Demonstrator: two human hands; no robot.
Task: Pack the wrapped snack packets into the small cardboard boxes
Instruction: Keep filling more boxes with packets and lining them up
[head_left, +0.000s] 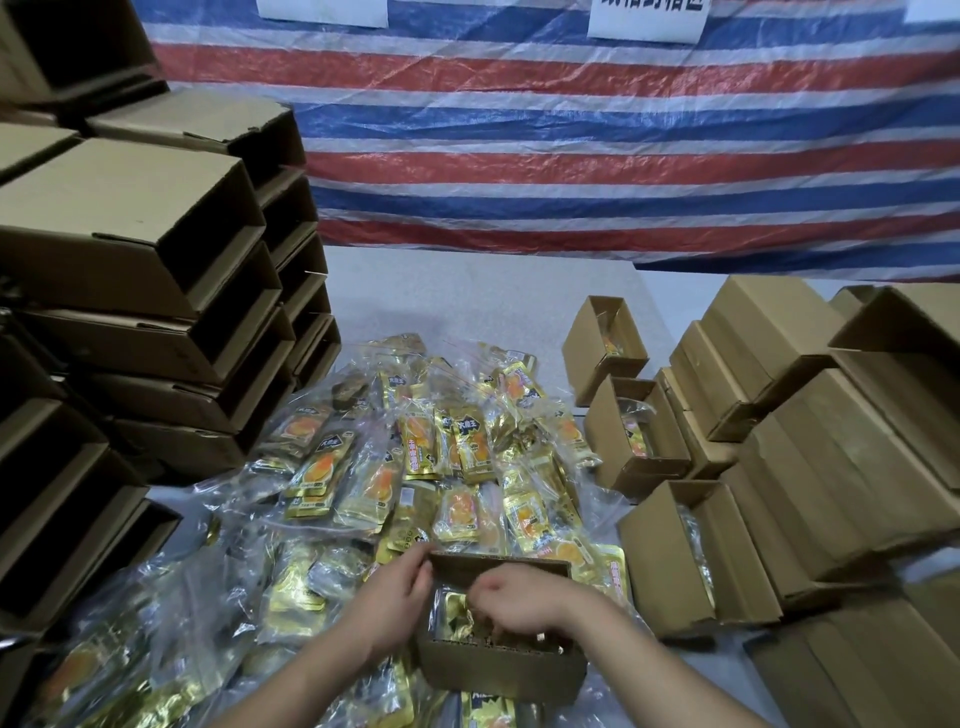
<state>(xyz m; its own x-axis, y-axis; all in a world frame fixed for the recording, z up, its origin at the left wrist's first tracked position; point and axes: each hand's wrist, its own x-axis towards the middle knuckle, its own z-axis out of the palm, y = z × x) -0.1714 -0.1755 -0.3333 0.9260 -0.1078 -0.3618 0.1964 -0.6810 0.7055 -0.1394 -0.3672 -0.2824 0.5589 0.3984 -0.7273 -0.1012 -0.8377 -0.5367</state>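
A heap of gold snack packets (415, 457) in clear wrap covers the table in front of me. On it, near the bottom centre, stands a small open cardboard box (498, 670). My left hand (389, 603) grips the box's left wall near its far corner. My right hand (519, 603) reaches down into the box, fingers curled over a gold packet (454, 618) inside. Whether those fingers pinch the packet is hidden.
Stacks of empty open boxes (145, 291) rise on the left. To the right stand three open boxes holding packets (602, 348), (639, 436), (691, 556), and beyond them closed boxes (831, 457). A striped tarp (571, 130) hangs behind the table.
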